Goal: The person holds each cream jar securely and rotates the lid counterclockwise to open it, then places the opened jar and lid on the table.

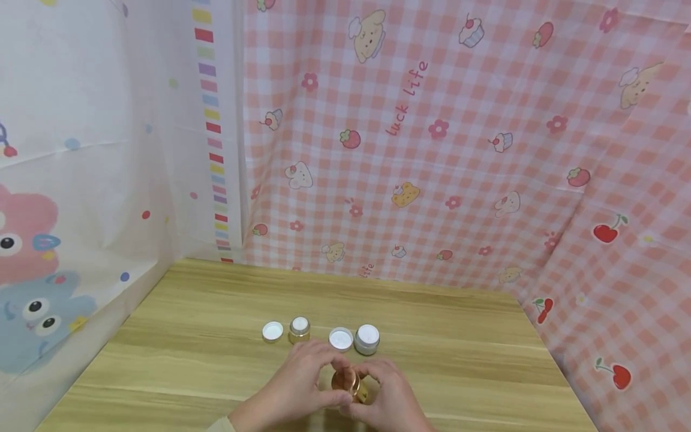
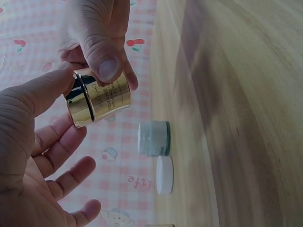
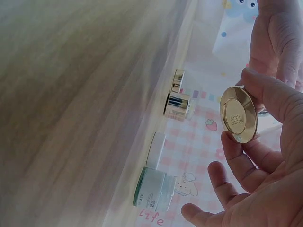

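Observation:
A shiny gold cosmetic jar (image 2: 112, 97) is held tilted between both hands, low in the middle of the head view. My left hand (image 1: 297, 378) pinches its lid (image 2: 78, 106) between thumb and fingertips, the other fingers spread. On the opposite side, my right hand (image 1: 390, 393) grips the jar's body. A dark line runs between lid and body in the left wrist view. The jar's round base (image 3: 238, 117), with small stamped print, faces the right wrist camera. The lid is mostly hidden there.
Behind the hands on the wooden table (image 1: 459, 336) stand a small gold jar (image 1: 299, 331) and a pale green jar (image 1: 367, 341), both uncapped. A white-topped lid (image 1: 272, 332) and a white lid (image 1: 341, 340) lie to their left. Printed cloths (image 1: 410, 150) hang around the table.

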`<state>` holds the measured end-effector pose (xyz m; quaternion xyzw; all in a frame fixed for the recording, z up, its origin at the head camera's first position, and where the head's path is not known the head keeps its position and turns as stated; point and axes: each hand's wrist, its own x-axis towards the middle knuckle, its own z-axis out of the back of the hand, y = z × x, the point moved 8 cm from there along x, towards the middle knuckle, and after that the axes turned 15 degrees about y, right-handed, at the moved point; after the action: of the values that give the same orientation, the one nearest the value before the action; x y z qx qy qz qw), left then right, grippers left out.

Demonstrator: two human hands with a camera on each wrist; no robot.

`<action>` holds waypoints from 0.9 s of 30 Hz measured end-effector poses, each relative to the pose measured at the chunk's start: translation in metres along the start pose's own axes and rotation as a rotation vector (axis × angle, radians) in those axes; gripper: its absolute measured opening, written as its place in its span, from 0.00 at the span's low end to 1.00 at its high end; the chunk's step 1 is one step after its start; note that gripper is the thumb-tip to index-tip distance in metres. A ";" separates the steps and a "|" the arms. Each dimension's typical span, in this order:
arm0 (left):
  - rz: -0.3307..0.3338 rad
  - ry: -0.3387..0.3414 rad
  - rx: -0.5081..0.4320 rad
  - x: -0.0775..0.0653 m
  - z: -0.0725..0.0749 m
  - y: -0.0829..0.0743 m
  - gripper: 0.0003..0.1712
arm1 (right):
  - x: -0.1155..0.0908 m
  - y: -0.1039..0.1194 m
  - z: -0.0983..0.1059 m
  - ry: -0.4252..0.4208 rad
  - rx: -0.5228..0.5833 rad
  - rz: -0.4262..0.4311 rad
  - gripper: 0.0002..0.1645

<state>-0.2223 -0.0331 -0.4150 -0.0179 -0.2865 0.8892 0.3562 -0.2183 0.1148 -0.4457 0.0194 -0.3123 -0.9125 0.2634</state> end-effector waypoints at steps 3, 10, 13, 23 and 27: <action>0.012 0.000 -0.008 0.000 -0.001 0.001 0.19 | -0.001 0.002 0.000 -0.002 -0.002 0.005 0.21; -0.020 0.021 0.045 -0.003 -0.002 0.003 0.41 | -0.001 -0.002 0.000 0.011 -0.002 -0.022 0.23; -0.068 0.032 0.072 -0.004 -0.002 -0.001 0.41 | 0.000 -0.003 0.000 0.023 0.008 -0.027 0.24; -0.065 0.059 0.043 -0.002 -0.003 -0.002 0.30 | -0.001 0.002 0.001 0.014 -0.004 -0.005 0.22; -0.041 0.038 0.019 -0.003 -0.003 -0.001 0.25 | -0.002 0.003 0.001 0.003 0.001 0.003 0.21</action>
<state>-0.2189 -0.0330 -0.4174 -0.0255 -0.2718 0.8839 0.3796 -0.2159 0.1143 -0.4439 0.0203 -0.3127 -0.9119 0.2652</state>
